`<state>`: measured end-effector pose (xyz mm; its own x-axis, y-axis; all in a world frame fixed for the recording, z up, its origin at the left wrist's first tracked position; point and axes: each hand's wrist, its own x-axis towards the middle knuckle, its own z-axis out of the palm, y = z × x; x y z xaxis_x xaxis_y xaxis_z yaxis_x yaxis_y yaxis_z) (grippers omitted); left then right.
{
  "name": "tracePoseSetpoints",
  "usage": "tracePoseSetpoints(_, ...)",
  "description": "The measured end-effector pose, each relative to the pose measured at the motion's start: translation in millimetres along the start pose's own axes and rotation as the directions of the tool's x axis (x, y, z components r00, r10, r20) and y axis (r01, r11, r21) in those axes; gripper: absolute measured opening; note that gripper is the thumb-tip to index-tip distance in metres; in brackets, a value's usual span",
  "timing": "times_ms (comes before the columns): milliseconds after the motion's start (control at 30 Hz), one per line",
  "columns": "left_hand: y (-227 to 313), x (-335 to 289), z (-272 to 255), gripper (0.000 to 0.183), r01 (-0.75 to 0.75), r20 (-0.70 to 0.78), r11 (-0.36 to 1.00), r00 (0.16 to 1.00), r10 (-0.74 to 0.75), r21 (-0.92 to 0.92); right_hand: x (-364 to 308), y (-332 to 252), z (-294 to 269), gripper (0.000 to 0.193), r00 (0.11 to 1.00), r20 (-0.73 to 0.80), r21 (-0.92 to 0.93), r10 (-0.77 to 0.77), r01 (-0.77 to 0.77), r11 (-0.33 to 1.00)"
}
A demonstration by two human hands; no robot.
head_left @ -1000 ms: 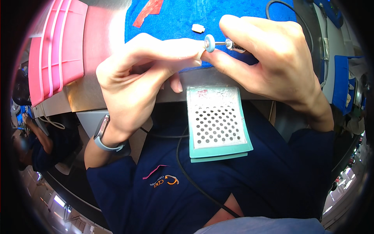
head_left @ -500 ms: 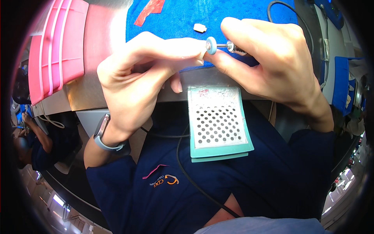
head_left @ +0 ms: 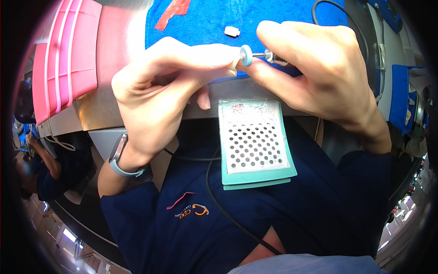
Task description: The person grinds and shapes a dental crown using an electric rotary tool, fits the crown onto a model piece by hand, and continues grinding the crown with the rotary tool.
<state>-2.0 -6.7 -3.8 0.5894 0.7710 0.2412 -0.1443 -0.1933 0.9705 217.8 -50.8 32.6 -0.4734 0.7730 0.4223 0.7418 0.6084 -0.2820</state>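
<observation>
Change: almost nothing is seen to have moved since the earlier frames; both hands are held in the same place, the small wheel kept against the left fingertips.
Tool: a rotary handpiece [head_left: 276,58] with a pale blue polishing wheel [head_left: 246,55] on a thin metal shaft is held above the blue towel [head_left: 205,20].
Right hand: the right hand [head_left: 319,75] is closed around the handpiece, thumb below and fingers above, pen-fashion, wrist angled in from the lower right.
Left hand: the left hand [head_left: 159,86] is curled, fingertips pinched together at the wheel; whatever small piece is pinched there is hidden, so it cannot be told.
Handling: the handpiece is judged light, stiff and slim, best taken near the shaft end; its cable trails behind.
Nearby: a small white piece [head_left: 232,31] lies on the towel, a teal perforated tray [head_left: 255,176] below, a pink bin [head_left: 64,59] to the left.
</observation>
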Motion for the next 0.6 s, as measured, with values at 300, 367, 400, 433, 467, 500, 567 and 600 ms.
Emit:
tracePoseSetpoints(300,0.7,1.2,-0.7,0.01,-0.011,0.034,1.0,0.999,0.011,0.02,-0.6,-0.8,-0.5,0.029,0.997,-0.059,0.018,-0.046,0.047,0.999)
tracePoseSetpoints(367,-0.1,1.3,-1.0,0.01,-0.022,0.044,1.0,0.999,0.022,0.01,-0.3,-4.8,-5.3,0.028,0.997,0.075,-0.049,0.009,-0.005,0.999)
tracePoseSetpoints(400,0.1,1.2,-0.8,0.01,-0.021,0.044,1.0,0.999,0.02,0.011,-0.3,-3.6,-4.0,0.028,0.997,0.075,-0.048,0.009,-0.005,0.999)
tracePoseSetpoints(433,0.6,1.3,-0.4,0.011,-0.009,0.037,1.0,0.999,0.009,0.002,-0.2,-1.4,-2.0,0.027,1.0,0.026,-0.024,-0.005,0.005,1.0)
tracePoseSetpoints(467,0.7,1.2,-0.2,0.011,0.003,0.03,1.0,1.0,-0.003,-0.006,-0.1,-0.2,-0.5,0.027,1.0,-0.024,-0.001,-0.017,0.017,1.0)
tracePoseSetpoints(500,0.0,1.5,-0.5,0.011,0.002,0.031,1.0,1.0,-0.002,-0.008,-0.3,-1.9,-2.1,0.027,1.0,-0.023,-0.002,-0.015,0.015,1.0)
tracePoseSetpoints(567,-1.8,2.0,-1.4,0.011,-0.024,0.056,1.0,0.998,0.025,-0.01,-0.9,-6.9,-6.1,0.027,0.991,0.134,-0.095,0.016,-0.003,0.995)
tracePoseSetpoints(600,-0.5,1.6,-1.5,0.011,-0.025,0.055,1.0,0.998,0.025,-0.008,-0.5,-5.4,-5.6,0.027,0.991,0.133,-0.095,0.014,-0.002,0.996)
